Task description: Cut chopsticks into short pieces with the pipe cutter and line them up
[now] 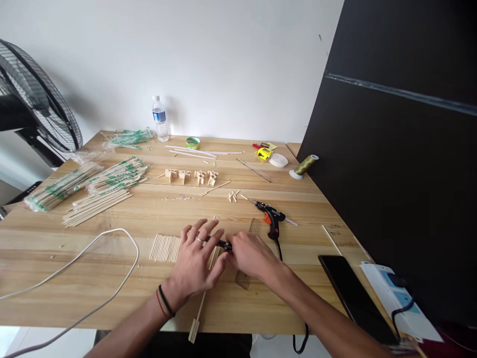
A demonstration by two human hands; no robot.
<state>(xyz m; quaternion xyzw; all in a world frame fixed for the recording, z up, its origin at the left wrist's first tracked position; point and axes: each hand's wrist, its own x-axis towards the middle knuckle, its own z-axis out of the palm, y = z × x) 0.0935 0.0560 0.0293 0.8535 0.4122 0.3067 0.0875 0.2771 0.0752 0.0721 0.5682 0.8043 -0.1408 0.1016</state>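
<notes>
My left hand (199, 261) lies spread over the right end of a row of short wooden sticks (165, 247), its fingers stretched out. Under and beside its fingers runs a black hand tool (224, 244), partly hidden, so its exact kind does not show. My right hand (250, 252) is closed around the tool's right end. Longer thin sticks (201, 306) pass beneath my hands toward the table's front edge, with a small bundle of short pieces (194, 330) at the near end. A see-through ruler (242, 279) lies partly under my right hand.
A hot glue gun (272, 216) lies right of my hands, near a phone (354, 293) and a power strip (400, 298). Small stick assemblies (200, 177) stand farther back. Wrapped chopsticks (117, 176) and a white cable (136, 253) are left; a water bottle (160, 122) stands behind.
</notes>
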